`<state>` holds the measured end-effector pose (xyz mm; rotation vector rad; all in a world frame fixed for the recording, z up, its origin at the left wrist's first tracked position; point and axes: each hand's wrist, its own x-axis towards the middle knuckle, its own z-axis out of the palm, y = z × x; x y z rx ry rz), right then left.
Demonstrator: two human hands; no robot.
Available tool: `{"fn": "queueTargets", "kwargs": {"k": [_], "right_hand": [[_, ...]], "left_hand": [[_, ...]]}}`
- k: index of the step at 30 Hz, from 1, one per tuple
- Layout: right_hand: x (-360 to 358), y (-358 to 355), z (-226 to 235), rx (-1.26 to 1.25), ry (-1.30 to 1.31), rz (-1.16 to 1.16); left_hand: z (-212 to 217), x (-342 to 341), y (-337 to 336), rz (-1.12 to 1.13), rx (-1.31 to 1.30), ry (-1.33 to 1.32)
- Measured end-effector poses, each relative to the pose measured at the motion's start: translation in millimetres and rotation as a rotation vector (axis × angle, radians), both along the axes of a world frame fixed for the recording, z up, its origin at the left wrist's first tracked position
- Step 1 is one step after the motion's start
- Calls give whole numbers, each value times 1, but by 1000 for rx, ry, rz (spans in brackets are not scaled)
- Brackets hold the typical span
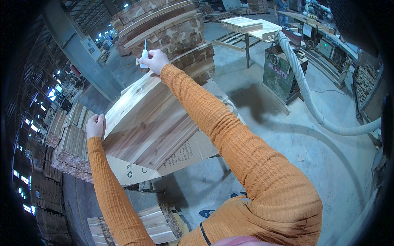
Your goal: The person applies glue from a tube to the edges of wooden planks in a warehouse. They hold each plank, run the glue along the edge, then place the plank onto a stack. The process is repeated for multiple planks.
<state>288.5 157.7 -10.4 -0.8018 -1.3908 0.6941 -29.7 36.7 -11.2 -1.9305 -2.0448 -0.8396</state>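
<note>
My right hand (157,62) is closed round a small white squeeze bottle (144,58), its thin pointed nozzle facing up. Bottle and hand are above the far edge of a wooden panel (152,119) made of glued strips in light and darker brown. At the panel's left corner, my left hand (95,125) has its fingers curled against the edge; the fingertips are partly hidden. Beneath the panel lies a flattened cardboard sheet (135,174) with dark print, on a stand whose legs show below.
Stacked lumber (164,33) rises beyond the panel, beside a grey steel column (78,53). More wood piles (74,143) stand at left, and boards (158,223) lie low in front. At right are a green machine (283,74) and a pale flexible hose (305,88). A person (282,12) stands far back.
</note>
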Motion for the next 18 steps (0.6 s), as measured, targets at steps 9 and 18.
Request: {"fn": "queueTargets", "kwargs": {"k": [9,18], "right_hand": [[0,1,0,-1,11,20],[1,1,1,-24,-5,29]], "left_hand": [[0,-1,1,-18,1,1],[1,4,-3,-11,3,1]]}}
